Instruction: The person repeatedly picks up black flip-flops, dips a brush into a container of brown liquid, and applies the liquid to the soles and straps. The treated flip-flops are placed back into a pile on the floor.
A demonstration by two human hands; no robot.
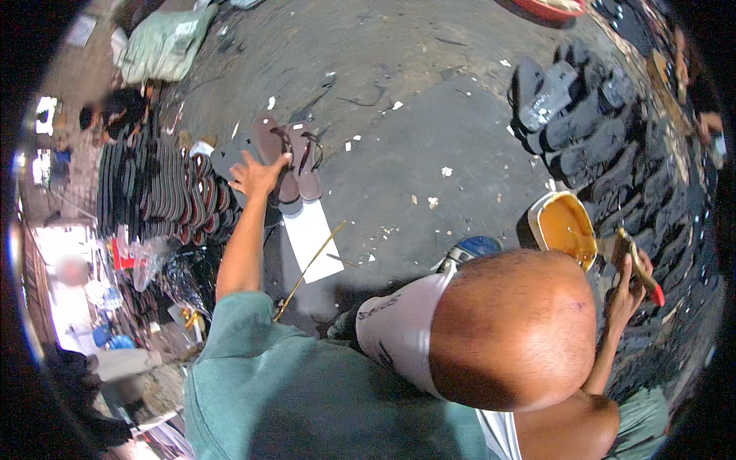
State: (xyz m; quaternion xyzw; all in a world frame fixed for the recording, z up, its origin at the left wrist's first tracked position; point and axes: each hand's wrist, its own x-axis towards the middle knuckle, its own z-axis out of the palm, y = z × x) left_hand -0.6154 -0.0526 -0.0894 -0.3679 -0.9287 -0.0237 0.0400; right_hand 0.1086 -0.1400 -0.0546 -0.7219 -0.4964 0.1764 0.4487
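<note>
My left hand (259,178) is stretched out with its fingers spread, its thumb over the edge of a pair of brown flip-flops (307,165); I cannot tell whether it touches them. The flip-flops lie side by side, their lower ends meeting a white sheet (313,241). On the right, my right hand (633,282) is closed around a brush (625,244) coated in yellowish stuff, with a red end below the fingers. Close to it stands a pale tub (537,218) holding orange-yellow paste.
Stacks of dark soles (161,192) stand at the left. Rows of black soles (583,142) cover the right side. A thin stick (310,264) crosses the sheet. A bare knee (514,330) fills the lower middle. A green sack (167,44) lies far left, a red basin (548,9) far right.
</note>
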